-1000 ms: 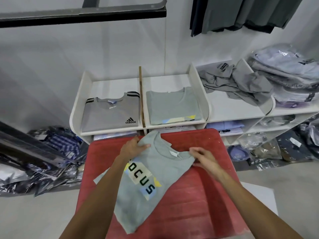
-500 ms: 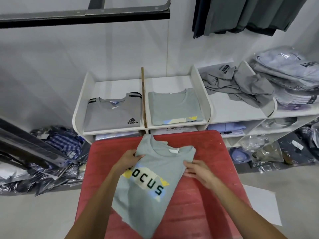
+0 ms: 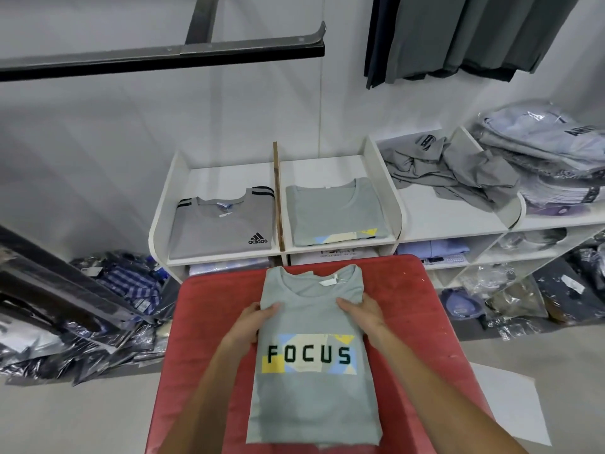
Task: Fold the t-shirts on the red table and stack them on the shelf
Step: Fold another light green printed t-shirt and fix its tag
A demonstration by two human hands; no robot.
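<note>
T-shirt (image 3: 314,398), grey w/ FOCUS print, sleeves folded under; both hands' grip pinching its sides.

The fingers (image 3: 253,326) of the left hand (image 3: 250,324) are tucking under the side of the FOCUS t-shirt (image 3: 314,388), so only the thumb is showing on top; same story on the right hand (image 3: 363,314), fingers going out of sight behind the folded edge. The sleeves are lying hidden beneath the shirt body. Both forearms are running off the bottom edge, and the bench (image 3: 425,322) is getting cut off there too. On the shelf (image 3: 397,217), the folded shirt (image 3: 334,213) is showing only a sliver of its print, lettering unreadable. The hanging garments (image 3: 458,34) are getting cropped by the top edge
</note>
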